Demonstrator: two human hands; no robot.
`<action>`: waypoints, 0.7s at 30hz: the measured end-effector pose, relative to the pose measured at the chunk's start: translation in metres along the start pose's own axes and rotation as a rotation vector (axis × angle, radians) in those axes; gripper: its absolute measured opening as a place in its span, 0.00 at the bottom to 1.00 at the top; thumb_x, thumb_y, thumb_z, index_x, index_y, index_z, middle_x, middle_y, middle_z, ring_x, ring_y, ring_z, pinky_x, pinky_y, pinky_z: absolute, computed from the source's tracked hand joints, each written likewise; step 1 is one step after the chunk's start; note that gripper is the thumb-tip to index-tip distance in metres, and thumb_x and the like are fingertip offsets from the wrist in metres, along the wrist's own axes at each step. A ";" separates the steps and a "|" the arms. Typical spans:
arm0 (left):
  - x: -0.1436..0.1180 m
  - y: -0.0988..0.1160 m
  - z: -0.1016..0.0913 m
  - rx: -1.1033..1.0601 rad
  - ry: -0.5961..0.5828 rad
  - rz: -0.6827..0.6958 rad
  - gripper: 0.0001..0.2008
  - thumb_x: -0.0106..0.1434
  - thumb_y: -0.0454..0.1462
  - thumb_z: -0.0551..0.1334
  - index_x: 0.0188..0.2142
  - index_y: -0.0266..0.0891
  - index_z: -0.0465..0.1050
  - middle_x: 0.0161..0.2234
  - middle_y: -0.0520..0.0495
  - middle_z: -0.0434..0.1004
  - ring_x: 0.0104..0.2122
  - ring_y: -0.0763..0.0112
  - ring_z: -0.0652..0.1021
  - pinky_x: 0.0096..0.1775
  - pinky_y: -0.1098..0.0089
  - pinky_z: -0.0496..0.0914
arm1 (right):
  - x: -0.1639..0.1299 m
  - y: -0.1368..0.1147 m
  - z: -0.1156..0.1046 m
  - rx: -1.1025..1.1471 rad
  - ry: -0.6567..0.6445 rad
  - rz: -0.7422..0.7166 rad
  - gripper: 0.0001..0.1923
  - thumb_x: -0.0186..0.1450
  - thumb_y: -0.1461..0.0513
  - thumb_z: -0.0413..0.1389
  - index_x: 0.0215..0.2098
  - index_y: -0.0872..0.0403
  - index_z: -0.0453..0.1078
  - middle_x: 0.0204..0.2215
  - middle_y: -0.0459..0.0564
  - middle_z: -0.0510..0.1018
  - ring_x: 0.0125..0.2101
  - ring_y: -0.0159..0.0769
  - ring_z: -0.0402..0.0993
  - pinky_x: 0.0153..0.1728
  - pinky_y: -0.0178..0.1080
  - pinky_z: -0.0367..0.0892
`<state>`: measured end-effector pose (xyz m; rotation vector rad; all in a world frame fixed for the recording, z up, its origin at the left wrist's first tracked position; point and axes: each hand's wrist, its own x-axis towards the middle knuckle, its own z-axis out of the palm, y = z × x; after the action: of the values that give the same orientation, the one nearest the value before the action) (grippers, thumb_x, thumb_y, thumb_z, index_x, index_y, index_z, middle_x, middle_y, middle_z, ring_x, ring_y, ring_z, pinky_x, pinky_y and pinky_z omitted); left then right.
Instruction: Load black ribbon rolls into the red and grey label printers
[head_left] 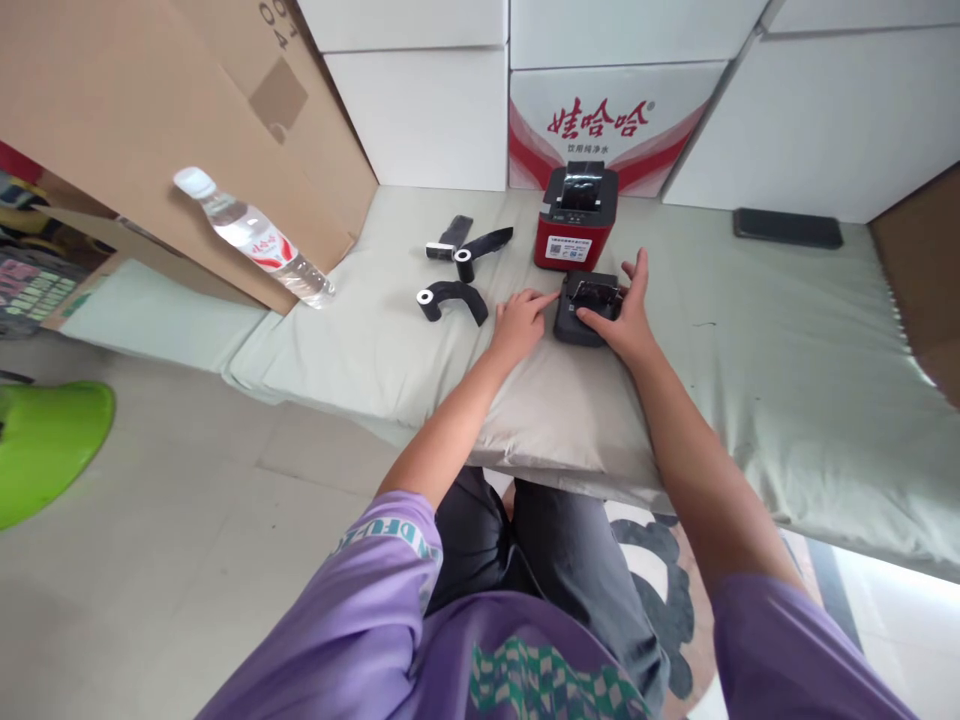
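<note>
Both hands on small black printer [587,308] – right hand [626,318] clasps it at 3 o'clock, left hand [519,322] only fingertip-touching at 9. Soft padded mat [750,350] gives – unit may tip, slide toward red printer [576,217] at 12.

Two hands on mat: left hand [517,322], right hand [626,318].
One black device [581,312].
One red-and-black printer [575,216].
Black tape rolls, probably three [451,299].
One water bottle [255,240].
One dark phone [787,228].
One green stool [45,440].
</note>
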<state>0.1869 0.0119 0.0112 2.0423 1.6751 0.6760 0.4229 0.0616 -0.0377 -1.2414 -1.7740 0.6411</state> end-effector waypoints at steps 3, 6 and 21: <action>0.001 -0.001 0.000 -0.030 -0.003 -0.009 0.33 0.73 0.27 0.51 0.73 0.47 0.73 0.66 0.41 0.80 0.68 0.53 0.75 0.68 0.47 0.65 | 0.002 0.000 -0.011 0.049 -0.050 0.025 0.74 0.57 0.39 0.70 0.86 0.40 0.31 0.81 0.61 0.53 0.74 0.62 0.66 0.73 0.67 0.67; 0.003 -0.002 0.001 -0.100 0.015 -0.057 0.33 0.74 0.26 0.52 0.74 0.43 0.69 0.65 0.40 0.82 0.68 0.55 0.76 0.70 0.49 0.64 | 0.005 -0.003 -0.016 0.130 -0.063 0.099 0.67 0.57 0.43 0.69 0.86 0.37 0.40 0.77 0.56 0.64 0.69 0.58 0.73 0.71 0.63 0.72; 0.016 -0.018 0.018 -0.395 0.111 0.094 0.27 0.70 0.24 0.53 0.62 0.37 0.78 0.51 0.41 0.86 0.53 0.65 0.83 0.61 0.64 0.73 | 0.013 -0.015 -0.017 0.131 0.298 0.115 0.42 0.61 0.19 0.50 0.33 0.47 0.69 0.30 0.47 0.70 0.41 0.48 0.77 0.55 0.59 0.78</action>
<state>0.1859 0.0305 -0.0125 1.8337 1.3730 1.0747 0.4280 0.0672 -0.0128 -1.2820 -1.4029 0.5927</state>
